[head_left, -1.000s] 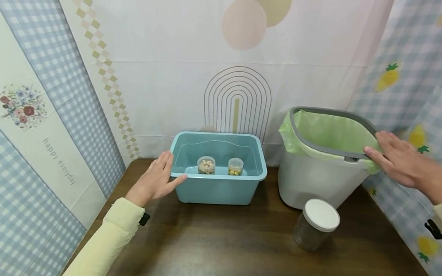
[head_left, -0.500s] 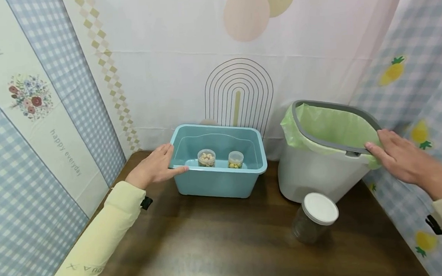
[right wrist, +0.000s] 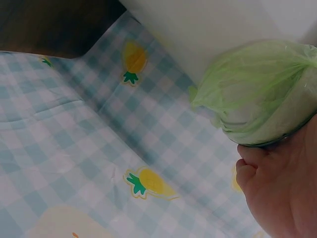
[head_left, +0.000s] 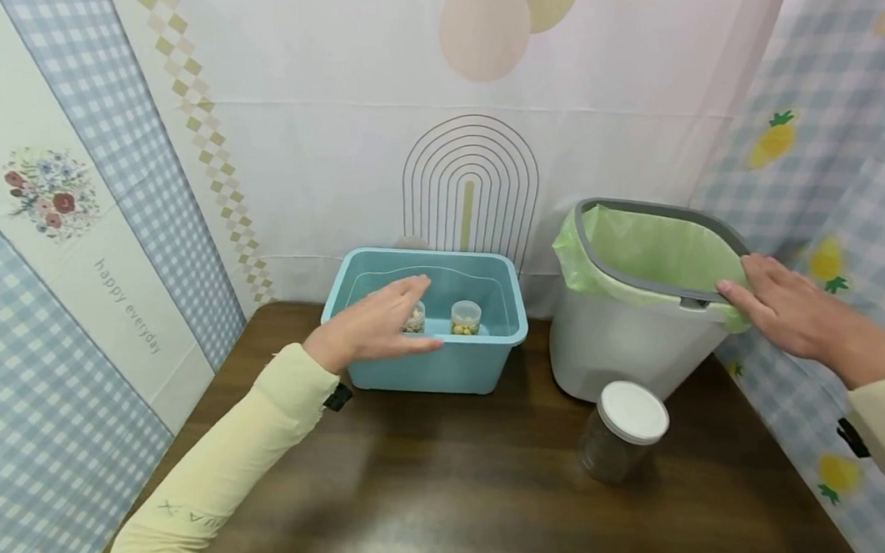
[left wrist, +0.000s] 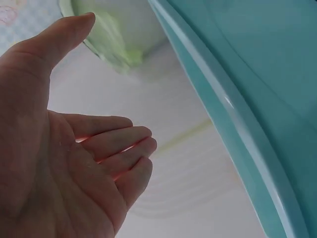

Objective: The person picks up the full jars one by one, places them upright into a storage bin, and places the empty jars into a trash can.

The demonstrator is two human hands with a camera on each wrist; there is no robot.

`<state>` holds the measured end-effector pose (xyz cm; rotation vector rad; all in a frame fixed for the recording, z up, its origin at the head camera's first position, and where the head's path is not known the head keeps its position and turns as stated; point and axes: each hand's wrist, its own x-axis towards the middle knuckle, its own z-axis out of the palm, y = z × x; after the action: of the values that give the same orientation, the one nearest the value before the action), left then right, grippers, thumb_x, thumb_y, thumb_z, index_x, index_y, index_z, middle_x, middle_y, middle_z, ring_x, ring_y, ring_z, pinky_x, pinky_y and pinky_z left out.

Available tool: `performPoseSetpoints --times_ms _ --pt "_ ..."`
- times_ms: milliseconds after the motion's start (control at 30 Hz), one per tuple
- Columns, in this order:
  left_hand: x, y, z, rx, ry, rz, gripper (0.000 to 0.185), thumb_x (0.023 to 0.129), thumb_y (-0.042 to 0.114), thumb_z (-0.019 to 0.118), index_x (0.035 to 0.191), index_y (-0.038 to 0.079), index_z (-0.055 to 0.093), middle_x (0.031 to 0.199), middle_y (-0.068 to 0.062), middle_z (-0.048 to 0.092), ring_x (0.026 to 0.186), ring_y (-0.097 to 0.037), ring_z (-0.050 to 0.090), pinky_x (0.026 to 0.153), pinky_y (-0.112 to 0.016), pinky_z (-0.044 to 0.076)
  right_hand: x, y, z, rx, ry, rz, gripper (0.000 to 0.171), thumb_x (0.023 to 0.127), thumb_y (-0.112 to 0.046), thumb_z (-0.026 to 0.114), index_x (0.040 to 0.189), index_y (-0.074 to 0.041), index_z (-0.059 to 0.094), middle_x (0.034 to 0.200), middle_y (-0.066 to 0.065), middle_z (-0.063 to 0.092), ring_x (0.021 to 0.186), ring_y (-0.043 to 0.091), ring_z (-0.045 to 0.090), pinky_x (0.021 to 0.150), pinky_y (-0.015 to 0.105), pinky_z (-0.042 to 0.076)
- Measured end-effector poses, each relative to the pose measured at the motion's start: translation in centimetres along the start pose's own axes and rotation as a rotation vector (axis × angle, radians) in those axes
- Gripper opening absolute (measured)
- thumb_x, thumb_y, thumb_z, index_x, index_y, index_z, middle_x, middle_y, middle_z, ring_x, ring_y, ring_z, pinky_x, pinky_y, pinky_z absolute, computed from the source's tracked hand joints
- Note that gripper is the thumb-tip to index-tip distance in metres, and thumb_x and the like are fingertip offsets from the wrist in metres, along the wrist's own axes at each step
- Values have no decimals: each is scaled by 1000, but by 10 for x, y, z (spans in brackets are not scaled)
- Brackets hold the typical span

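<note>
My left hand (head_left: 373,323) hovers with fingers extended and thumb spread over the front part of a light blue plastic tub (head_left: 425,371); its palm holds nothing in the left wrist view. Inside the tub stand two small clear cups. One cup (head_left: 417,318) with pale nut-like pieces is partly hidden behind my hand; the other cup (head_left: 466,319) has yellowish pieces in it. My right hand (head_left: 797,312) rests with extended fingers at the right side of the grey rim of a trash can (head_left: 619,351), which has a light green bag (head_left: 654,244) lining it.
A clear jar (head_left: 609,451) with a white lid stands on the brown wooden table (head_left: 439,494) in front of the trash can. Behind the tub hangs a white patterned cloth (head_left: 317,174). Checked cloths hang at both sides, close to the right hand.
My left hand has left the tub's left rim and moved right, over the tub's front, covering part of the nut cup. My right hand stays at the trash can's rim.
</note>
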<state>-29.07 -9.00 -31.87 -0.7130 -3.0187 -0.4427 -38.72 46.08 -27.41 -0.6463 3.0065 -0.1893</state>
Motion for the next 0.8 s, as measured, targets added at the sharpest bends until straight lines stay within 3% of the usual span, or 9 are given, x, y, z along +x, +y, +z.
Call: performPoseSetpoints --times_ms 400,600,800 --pt "44 63 21 -122 -1 165 94 99 49 71 167 2 25 174 -14 30 162 -30 32 132 -48 30 11 6 0 15 -5 -14 80 117 -44 20 161 17 -8 164 49 -2 152 67 1 121 80 7" --pt "67 84 42 -208 -3 238 93 98 45 74 167 4 27 173 -13 33 159 -28 37 130 -45 34 16 9 -1 13 8 -31 80 117 -44 21 162 16 -6 165 48 2 153 66 4 120 79 9" --pt "89 102 67 -214 -11 279 92 96 45 75 166 4 32 170 -11 40 156 -24 43 128 -37 38 20 13 -2 7 17 -35 80 117 -44 21 162 17 -4 164 48 3 153 66 5 121 79 10"
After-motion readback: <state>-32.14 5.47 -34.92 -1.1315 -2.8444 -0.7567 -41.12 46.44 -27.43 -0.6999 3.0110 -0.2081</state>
